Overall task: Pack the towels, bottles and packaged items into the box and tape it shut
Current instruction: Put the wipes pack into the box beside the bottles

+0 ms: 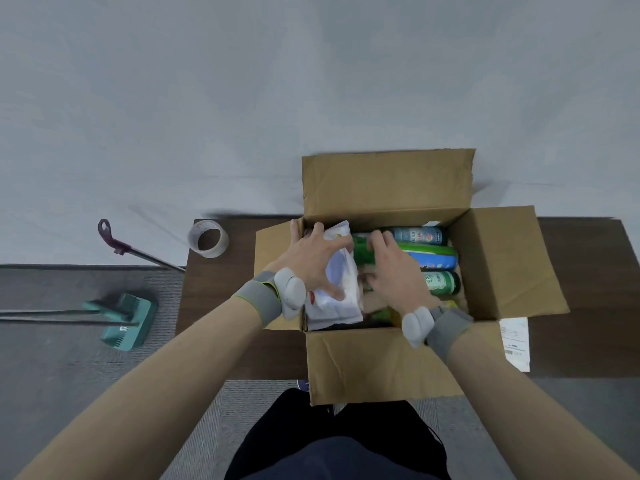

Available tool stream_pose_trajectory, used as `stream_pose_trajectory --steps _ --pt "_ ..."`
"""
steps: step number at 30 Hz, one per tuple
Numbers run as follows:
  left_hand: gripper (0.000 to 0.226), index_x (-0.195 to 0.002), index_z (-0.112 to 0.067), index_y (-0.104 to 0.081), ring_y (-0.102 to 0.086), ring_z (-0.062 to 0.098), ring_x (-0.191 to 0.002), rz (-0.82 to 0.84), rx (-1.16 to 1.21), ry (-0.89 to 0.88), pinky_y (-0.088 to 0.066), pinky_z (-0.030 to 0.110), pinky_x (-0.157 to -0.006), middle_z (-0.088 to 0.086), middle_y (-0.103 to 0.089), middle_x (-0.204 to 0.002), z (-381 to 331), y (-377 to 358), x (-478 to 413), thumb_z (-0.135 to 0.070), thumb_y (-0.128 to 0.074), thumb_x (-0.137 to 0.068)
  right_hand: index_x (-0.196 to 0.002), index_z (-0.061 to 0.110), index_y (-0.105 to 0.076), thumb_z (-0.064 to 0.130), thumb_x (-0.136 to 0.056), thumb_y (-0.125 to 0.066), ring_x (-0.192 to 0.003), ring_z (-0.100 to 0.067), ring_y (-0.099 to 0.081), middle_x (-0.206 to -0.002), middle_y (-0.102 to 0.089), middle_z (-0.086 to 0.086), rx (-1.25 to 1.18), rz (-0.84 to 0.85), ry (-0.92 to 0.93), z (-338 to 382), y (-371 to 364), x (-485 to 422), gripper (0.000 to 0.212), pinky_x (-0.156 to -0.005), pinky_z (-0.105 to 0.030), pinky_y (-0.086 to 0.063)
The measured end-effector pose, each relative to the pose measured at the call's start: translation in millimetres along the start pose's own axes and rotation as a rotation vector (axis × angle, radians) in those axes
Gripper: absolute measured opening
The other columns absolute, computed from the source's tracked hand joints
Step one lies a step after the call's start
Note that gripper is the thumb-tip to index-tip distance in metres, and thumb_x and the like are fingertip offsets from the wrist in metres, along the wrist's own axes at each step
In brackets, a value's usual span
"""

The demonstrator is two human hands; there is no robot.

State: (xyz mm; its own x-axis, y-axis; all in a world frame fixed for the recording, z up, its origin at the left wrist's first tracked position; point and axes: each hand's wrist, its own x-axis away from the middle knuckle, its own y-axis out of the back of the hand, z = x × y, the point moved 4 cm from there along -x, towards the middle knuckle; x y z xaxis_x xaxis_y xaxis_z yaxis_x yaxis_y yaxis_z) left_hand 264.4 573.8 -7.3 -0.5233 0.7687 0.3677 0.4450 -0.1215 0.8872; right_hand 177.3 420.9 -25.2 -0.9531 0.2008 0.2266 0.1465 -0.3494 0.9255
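A person leans over an open cardboard box (381, 362) on a dark brown table (221, 306), all four flaps folded outward. The left hand (311, 261) lies with fingers spread and straight, pressing a white packet (341, 289) standing in the left side of the box. The right hand (394, 271) reaches into the middle, fingers bent onto a green packet (362, 252); whether they grip it cannot be told. A blue bottle (419, 235) and a green bottle (443, 282) lie on their sides at the right. A tape roll (207, 239) sits on the table's far left corner, apart from the box.
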Motion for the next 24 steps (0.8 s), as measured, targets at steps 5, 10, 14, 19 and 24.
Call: stream_pose_trajectory --steps 5,10,14,19,24 --pt "0.086 -0.125 -0.045 -0.038 -0.043 0.029 -0.109 0.01 0.047 -0.001 -0.01 0.069 -0.113 0.002 -0.043 -0.101 -1.0 2.1 2.9 -0.07 -0.079 -0.053 -0.108 0.02 -0.06 0.022 -0.092 -0.063 -0.084 -0.028 -0.062 -0.106 -0.053 0.0 -0.072 0.071 0.068 -2.0 -13.9 18.4 0.016 -0.068 -0.045 -0.054" --pt "0.086 -0.121 -0.045 -0.037 -0.048 0.031 -0.105 0.023 0.045 0.014 -0.009 0.074 -0.111 -0.001 -0.042 -0.096 -4.7 4.1 3.1 -0.066 -0.082 -0.051 -0.111 0.019 -0.063 0.021 -0.088 -0.068 -0.094 -0.026 -0.06 -0.109 -0.049 -0.002 0.071 0.139 0.136 -0.1 -22.2 21.9 0.025 -0.061 -0.039 -0.048" --pt "0.087 -0.122 -0.045 -0.037 -0.046 0.029 -0.108 0.027 0.049 0.001 -0.008 0.074 -0.113 0.001 -0.045 -0.098 -2.7 4.9 1.6 -0.064 -0.083 -0.051 -0.11 0.017 -0.06 0.015 -0.085 -0.072 -0.093 -0.028 -0.061 -0.116 -0.05 -0.006 0.239 0.119 0.141 3.8 -22.1 19.7 0.028 -0.056 -0.037 -0.037" --pt "0.087 -0.121 -0.045 -0.036 -0.044 0.027 -0.103 0.018 0.067 0.004 -0.011 0.073 -0.114 0.002 -0.045 -0.099 -0.9 6.0 3.4 -0.06 -0.085 -0.051 -0.118 0.013 -0.056 0.008 -0.085 -0.07 -0.104 -0.029 -0.06 -0.126 -0.049 -0.008 0.3 0.107 0.118 6.1 -23.5 22.0 0.036 -0.058 -0.038 -0.037" --pt "0.087 -0.121 -0.043 -0.037 -0.033 0.022 -0.088 0.006 0.029 0.023 -0.01 0.074 -0.112 0.001 -0.045 -0.093 -5.6 7.3 5.7 -0.06 -0.087 -0.051 -0.116 0.015 -0.056 0.008 -0.085 -0.07 -0.106 -0.028 -0.059 -0.123 -0.05 -0.007 0.254 0.09 0.076 7.8 -23.8 23.6 0.034 -0.063 -0.037 -0.042"
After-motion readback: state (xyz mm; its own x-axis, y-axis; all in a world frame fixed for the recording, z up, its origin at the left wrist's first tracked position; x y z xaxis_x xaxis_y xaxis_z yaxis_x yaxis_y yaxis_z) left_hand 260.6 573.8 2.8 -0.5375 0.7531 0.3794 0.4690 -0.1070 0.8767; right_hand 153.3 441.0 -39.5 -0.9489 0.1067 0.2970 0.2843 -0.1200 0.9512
